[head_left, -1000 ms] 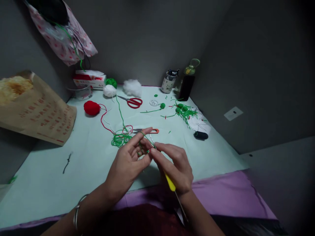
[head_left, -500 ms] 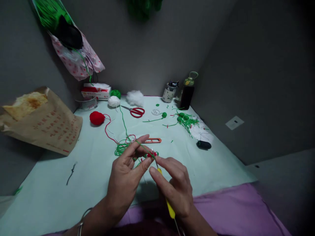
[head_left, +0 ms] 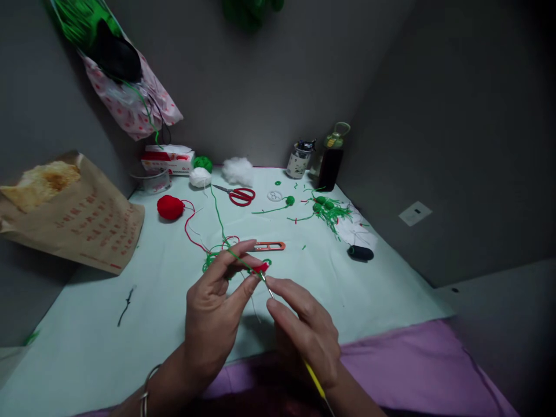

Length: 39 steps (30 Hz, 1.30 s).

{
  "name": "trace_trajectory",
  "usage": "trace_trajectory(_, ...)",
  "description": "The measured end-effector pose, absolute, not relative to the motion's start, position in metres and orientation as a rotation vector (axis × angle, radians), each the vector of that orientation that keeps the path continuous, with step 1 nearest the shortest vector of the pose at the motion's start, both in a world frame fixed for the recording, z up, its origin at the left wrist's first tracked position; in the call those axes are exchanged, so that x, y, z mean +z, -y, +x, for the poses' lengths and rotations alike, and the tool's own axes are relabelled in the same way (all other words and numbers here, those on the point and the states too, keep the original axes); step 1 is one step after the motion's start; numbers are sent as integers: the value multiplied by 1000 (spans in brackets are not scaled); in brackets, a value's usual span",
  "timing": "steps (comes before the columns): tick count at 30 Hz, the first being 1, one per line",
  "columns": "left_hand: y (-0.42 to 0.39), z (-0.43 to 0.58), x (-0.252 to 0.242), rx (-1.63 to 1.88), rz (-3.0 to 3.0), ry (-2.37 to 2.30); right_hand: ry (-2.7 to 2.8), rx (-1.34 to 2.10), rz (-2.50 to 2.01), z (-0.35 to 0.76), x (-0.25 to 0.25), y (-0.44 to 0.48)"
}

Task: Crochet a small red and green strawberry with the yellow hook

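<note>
My left hand point(head_left: 212, 313) pinches a small red and green crochet piece point(head_left: 261, 268) between thumb and fingers. A strand of green yarn point(head_left: 238, 258) runs over its raised index finger to the piece. In my right hand point(head_left: 306, 333) is a crochet hook point(head_left: 313, 379) with a yellow handle, its metal tip at the edge of the piece. Behind my left fingers lies a loose heap of green yarn point(head_left: 209, 262), partly hidden. An orange thread snipper point(head_left: 275, 246) rests just beyond the hands.
Red-handled scissors point(head_left: 241, 196), a red yarn ball point(head_left: 170, 207), a white yarn ball point(head_left: 200, 178) and white stuffing point(head_left: 237, 171) lie farther back. Green crocheted pieces point(head_left: 324, 207) and a dark thread spool point(head_left: 360, 253) are at right. A paper bag point(head_left: 87, 220) with flatbread stands left.
Both hands have shifted slightly left with the crochet piece. The hook has tilted, its handle now lower and farther right, and more red shows on the piece.
</note>
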<state>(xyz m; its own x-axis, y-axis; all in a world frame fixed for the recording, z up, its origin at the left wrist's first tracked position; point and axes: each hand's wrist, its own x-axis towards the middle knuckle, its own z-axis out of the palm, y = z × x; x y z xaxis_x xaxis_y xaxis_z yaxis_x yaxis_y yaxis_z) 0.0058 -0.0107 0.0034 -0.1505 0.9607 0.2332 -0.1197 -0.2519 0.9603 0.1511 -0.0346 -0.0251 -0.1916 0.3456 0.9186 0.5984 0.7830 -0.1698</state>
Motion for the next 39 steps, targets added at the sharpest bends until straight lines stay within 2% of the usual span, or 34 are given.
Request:
trace_trajectory(15, 11, 0, -13, 1616, 1588, -1090, 1789, 30, -888, 152, 5, 44)
trace_trajectory(25, 10, 4, -12, 1571, 1385, -1155, 1768, -27, -840, 150, -10, 34)
trace_trajectory(32, 7, 8, 4, 1481, 1143, -1080, 1889, -255, -835, 151, -12, 34)
trace_trajectory(39, 8, 6, -6, 1519, 1253, -1084, 1705, 244, -854, 155, -1, 26)
